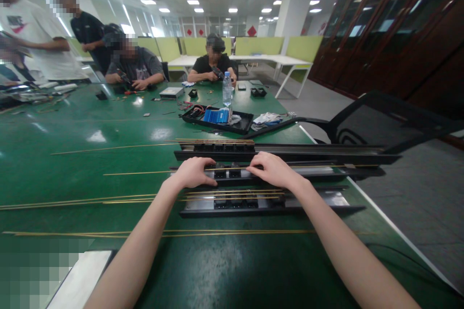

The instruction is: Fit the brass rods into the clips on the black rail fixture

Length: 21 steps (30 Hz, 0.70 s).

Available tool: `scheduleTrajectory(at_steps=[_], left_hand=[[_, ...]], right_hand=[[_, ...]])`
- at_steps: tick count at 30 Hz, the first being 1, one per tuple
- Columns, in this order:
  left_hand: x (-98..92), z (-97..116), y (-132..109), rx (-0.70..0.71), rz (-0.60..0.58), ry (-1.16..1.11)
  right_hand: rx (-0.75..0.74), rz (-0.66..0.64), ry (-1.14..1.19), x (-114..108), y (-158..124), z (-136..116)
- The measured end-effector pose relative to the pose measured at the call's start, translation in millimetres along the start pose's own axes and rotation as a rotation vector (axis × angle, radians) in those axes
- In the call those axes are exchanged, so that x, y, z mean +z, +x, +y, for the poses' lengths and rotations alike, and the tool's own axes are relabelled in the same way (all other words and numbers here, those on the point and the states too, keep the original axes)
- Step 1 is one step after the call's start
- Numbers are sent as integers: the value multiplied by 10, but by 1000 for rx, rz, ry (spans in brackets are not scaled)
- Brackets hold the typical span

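Three dark metal channels lie across the green table, one behind another. At the middle channel, my left hand has its thumb and fingers apart around the left end of a row of small black blocks. My right hand is closed in a pinch on a thin brass rod that runs along this channel. More brass rods lie over the near channel, which also holds black blocks. The far channel holds a row of blocks with rods on top.
Long brass rods cross the near table. Beyond the channels are a black tray with a blue item, gloves and a bottle. A black chair stands at the right edge. Several people are across the table.
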<state>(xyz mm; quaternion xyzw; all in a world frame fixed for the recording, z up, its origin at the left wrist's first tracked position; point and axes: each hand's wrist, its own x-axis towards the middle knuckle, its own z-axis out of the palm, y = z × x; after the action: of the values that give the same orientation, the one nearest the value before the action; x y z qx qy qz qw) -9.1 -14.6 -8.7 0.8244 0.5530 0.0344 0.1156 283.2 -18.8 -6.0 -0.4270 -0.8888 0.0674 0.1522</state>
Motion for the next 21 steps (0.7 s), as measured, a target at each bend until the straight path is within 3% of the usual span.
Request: scheduleTrajectory(at_steps=[21], left_hand=[[-14,23,-10,-22,-7,-5]], right_hand=[[-6,-18,49,-51,-42,77]])
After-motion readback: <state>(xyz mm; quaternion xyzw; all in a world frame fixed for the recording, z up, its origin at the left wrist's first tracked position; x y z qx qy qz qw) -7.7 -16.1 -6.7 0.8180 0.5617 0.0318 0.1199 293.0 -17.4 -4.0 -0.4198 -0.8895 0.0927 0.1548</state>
